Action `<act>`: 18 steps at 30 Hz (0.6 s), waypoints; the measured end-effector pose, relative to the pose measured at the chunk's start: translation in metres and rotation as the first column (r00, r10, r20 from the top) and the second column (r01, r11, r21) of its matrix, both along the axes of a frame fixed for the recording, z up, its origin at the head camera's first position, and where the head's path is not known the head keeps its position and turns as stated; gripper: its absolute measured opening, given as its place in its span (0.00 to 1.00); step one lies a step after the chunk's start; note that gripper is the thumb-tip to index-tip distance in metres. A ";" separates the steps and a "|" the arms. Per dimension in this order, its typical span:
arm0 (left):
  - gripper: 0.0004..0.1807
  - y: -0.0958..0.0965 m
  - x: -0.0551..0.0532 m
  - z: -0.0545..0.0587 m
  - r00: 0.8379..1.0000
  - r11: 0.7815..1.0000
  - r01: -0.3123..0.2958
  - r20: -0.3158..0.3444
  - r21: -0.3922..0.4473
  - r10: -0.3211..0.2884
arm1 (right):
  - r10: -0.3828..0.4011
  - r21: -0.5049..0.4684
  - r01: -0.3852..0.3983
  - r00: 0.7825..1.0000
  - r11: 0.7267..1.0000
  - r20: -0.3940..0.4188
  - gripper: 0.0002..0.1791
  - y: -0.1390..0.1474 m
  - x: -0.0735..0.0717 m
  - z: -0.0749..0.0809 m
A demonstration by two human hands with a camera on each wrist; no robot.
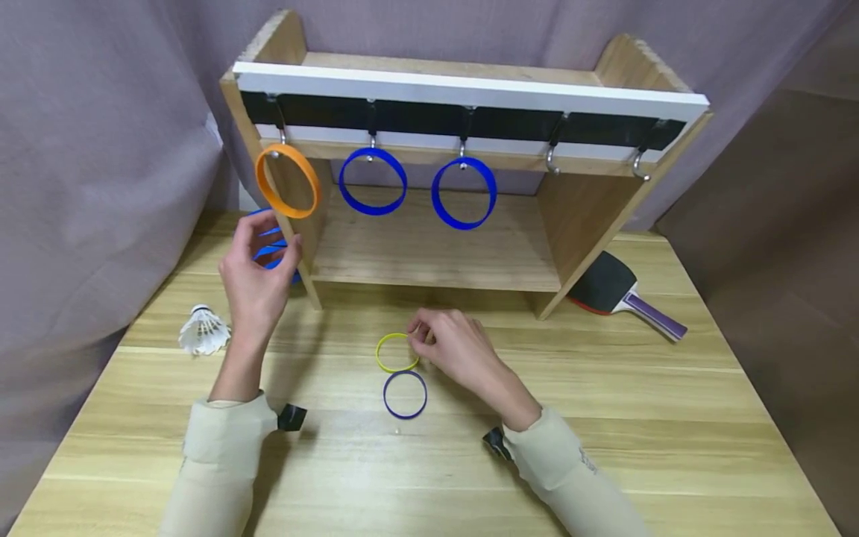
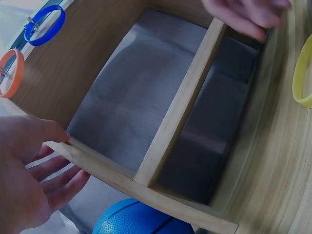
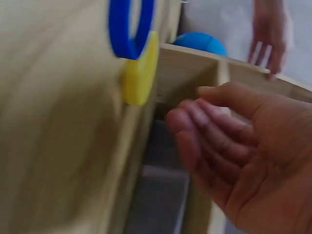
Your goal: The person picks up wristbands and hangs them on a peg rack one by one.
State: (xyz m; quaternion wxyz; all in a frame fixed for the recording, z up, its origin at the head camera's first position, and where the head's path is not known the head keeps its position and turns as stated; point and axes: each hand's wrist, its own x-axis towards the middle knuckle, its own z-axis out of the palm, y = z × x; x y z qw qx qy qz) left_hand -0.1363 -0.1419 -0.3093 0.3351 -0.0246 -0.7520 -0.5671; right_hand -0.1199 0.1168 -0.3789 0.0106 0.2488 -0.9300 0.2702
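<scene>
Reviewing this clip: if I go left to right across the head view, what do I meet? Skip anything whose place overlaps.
Shuttlecock → orange ring → left blue ring → right blue ring → fourth hook, bare → table-tennis bat.

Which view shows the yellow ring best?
The head view: it shows nearly the whole loop of the yellow ring, on the table by the right hand. The left wrist view cuts it off at the right edge; the right wrist view shows it blurred, nearly edge-on.
</scene>
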 end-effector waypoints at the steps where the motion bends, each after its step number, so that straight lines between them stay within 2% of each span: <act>1: 0.19 0.000 0.000 0.000 1.000 1.000 0.002 -0.002 0.002 -0.002 | -0.014 0.023 0.014 1.000 1.000 0.005 0.06 -0.002 -0.001 -0.004; 5: 0.19 -0.001 -0.001 -0.001 1.000 1.000 0.002 -0.007 0.003 -0.002 | -0.056 0.071 0.052 0.997 0.996 0.047 0.12 -0.004 -0.003 -0.020; 9: 0.19 -0.001 -0.001 -0.001 1.000 1.000 -0.001 -0.005 -0.001 0.001 | -0.082 0.078 0.077 0.995 0.994 0.060 0.12 -0.004 -0.007 -0.030; 18: 0.19 -0.001 -0.001 0.000 1.000 1.000 -0.001 -0.001 -0.007 0.001 | -0.148 0.057 0.146 0.988 0.988 0.036 0.07 -0.002 -0.011 -0.035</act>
